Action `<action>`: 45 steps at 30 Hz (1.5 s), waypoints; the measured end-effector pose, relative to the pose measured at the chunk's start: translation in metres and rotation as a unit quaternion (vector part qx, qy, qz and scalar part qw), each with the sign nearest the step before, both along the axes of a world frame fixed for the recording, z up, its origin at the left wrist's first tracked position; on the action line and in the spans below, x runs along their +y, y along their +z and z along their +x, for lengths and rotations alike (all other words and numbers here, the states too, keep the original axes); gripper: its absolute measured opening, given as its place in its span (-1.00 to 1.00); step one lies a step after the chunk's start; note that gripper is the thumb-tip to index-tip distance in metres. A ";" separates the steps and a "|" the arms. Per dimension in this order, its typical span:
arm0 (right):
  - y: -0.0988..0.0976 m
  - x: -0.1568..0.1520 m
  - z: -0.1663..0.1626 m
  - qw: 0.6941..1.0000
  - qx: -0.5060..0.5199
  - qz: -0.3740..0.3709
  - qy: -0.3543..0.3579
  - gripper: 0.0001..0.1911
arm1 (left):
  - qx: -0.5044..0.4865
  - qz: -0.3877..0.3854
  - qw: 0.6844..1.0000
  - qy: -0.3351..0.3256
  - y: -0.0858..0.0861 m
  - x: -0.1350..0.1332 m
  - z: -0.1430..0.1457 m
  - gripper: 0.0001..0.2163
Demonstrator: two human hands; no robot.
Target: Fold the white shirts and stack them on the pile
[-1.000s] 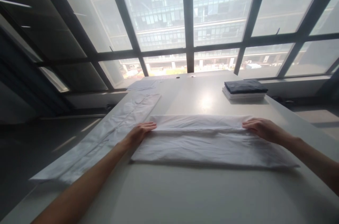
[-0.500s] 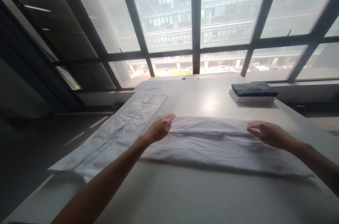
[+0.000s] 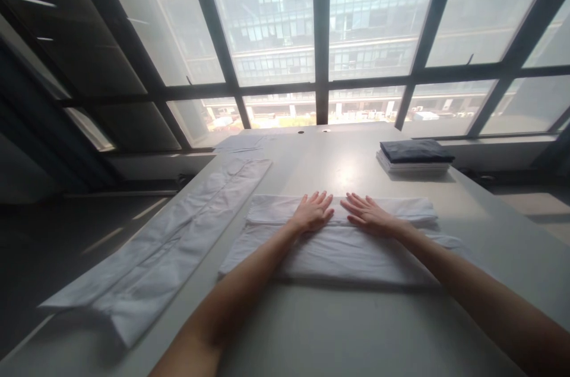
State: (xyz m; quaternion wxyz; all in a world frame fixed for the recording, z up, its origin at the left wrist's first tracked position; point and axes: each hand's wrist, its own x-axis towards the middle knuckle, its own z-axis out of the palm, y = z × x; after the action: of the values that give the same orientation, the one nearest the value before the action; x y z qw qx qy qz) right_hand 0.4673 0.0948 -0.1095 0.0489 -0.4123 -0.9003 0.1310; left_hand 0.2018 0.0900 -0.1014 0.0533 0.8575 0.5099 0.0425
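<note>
A white folded cloth (image 3: 351,258), which looks like a garment, lies flat across the table in front of me. My left hand (image 3: 313,212) rests on its upper middle with the fingers spread. Close beside it, my right hand (image 3: 369,215) lies palm down on the same cloth, fingers also apart. The fingertips of both hands point away from me, with a narrow gap between the hands. My right forearm covers part of the cloth's right side.
A second long white cloth (image 3: 178,240) lies along the left edge of the white table (image 3: 338,329), one end hanging past it. At the back right sits a stack of folded fabric with a dark piece (image 3: 414,151) on top. Tall windows stand behind the table.
Both hands have moved inward to the middle of the cloth, the left going right and the right going left, and now lie flat. The view has shifted slightly.
</note>
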 end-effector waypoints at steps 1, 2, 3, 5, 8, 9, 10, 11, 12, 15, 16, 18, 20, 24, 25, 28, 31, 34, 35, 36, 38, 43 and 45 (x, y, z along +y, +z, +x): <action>0.001 0.001 0.001 1.000 -0.004 -0.003 -0.004 -0.27 | 0.004 -0.006 1.000 -0.001 0.001 0.000 0.001 -0.40; 0.004 0.002 0.000 1.000 -0.011 -0.015 -0.007 -0.26 | 0.008 -0.012 1.000 -0.001 0.003 0.000 0.004 -0.40; 0.008 0.004 -0.001 0.999 -0.020 -0.034 -0.010 -0.25 | 0.010 -0.014 1.000 -0.001 0.004 0.000 0.007 -0.40; 0.017 0.008 -0.008 0.996 -0.026 -0.079 -0.021 -0.26 | 0.004 -0.009 1.000 -0.006 0.005 -0.001 0.016 -0.41; 0.023 0.012 -0.026 0.995 0.018 -0.068 -0.072 -0.30 | -0.016 0.008 1.000 -0.022 0.000 -0.002 0.029 -0.41; 0.021 0.012 -0.033 0.994 0.030 -0.044 -0.092 -0.31 | -0.019 0.009 0.999 -0.024 -0.002 -0.002 0.031 -0.40; 0.018 0.011 -0.038 0.993 0.033 -0.021 -0.108 -0.32 | -0.020 0.007 0.999 -0.025 -0.004 -0.002 0.032 -0.40; 0.013 0.010 -0.042 0.993 0.027 -0.003 -0.116 -0.33 | -0.020 0.005 0.999 -0.024 -0.006 -0.002 0.032 -0.39; 0.009 0.009 -0.045 0.993 0.014 0.007 -0.119 -0.32 | -0.020 0.003 0.999 -0.024 -0.007 -0.001 0.030 -0.39; -0.002 0.006 -0.040 0.992 -0.016 0.014 -0.126 -0.27 | -0.026 -0.002 1.000 -0.007 -0.009 0.001 0.010 -0.38; -0.003 0.005 -0.034 0.990 -0.023 0.014 -0.136 -0.25 | -0.026 -0.005 1.000 0.008 -0.009 0.001 -0.001 -0.38; -0.003 0.005 -0.021 0.987 -0.039 0.013 -0.156 -0.22 | -0.022 -0.013 0.999 0.043 -0.009 -0.001 -0.028 -0.38; -0.002 0.006 -0.006 0.984 -0.053 0.016 -0.168 -0.21 | -0.007 -0.012 0.998 0.065 -0.007 -0.005 -0.059 -0.37; -0.003 0.004 0.021 0.980 -0.064 0.030 -0.187 -0.22 | 0.025 -0.019 0.994 0.108 -0.003 -0.018 -0.121 -0.37; -0.003 0.004 0.028 0.978 -0.066 0.030 -0.194 -0.23 | 0.030 -0.018 0.992 0.120 -0.002 -0.021 -0.134 -0.38; -0.005 0.003 0.051 0.973 -0.076 0.028 -0.214 -0.23 | 0.037 0.004 0.987 0.159 -0.004 -0.027 -0.164 -0.42; -0.007 0.003 0.071 0.966 -0.080 0.038 -0.242 -0.22 | 0.040 0.013 0.983 0.179 -0.009 -0.029 -0.176 -0.43; -0.010 0.003 0.081 0.960 -0.081 0.058 -0.261 -0.25 | 0.031 0.004 0.983 0.182 -0.011 -0.027 -0.177 -0.44; -0.011 0.003 0.082 0.960 -0.081 0.064 -0.262 -0.26 | 0.021 -0.001 0.983 0.184 -0.010 -0.027 -0.177 -0.44; -0.012 0.003 0.083 0.959 -0.081 0.068 -0.262 -0.26 | 0.003 -0.006 0.982 0.188 -0.008 -0.025 -0.178 -0.44; -0.013 0.003 0.082 0.959 -0.083 0.072 -0.262 -0.27 | -0.067 -0.009 0.977 0.203 -0.002 -0.022 -0.182 -0.45; -0.014 0.001 0.082 0.955 -0.098 0.076 -0.268 -0.29 | -0.245 0.068 0.935 0.247 0.017 -0.020 -0.186 -0.38; -0.016 0.001 0.084 0.956 -0.099 0.087 -0.262 -0.31 | -0.244 0.090 0.936 0.238 0.019 -0.027 -0.172 -0.39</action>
State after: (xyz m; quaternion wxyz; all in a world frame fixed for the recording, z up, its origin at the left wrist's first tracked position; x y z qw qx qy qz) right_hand 0.5511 0.0958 -0.1250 0.0280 -0.6386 -0.7690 -0.0061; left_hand 0.0295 0.0633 -0.0828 0.0867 0.6757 0.6644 0.3075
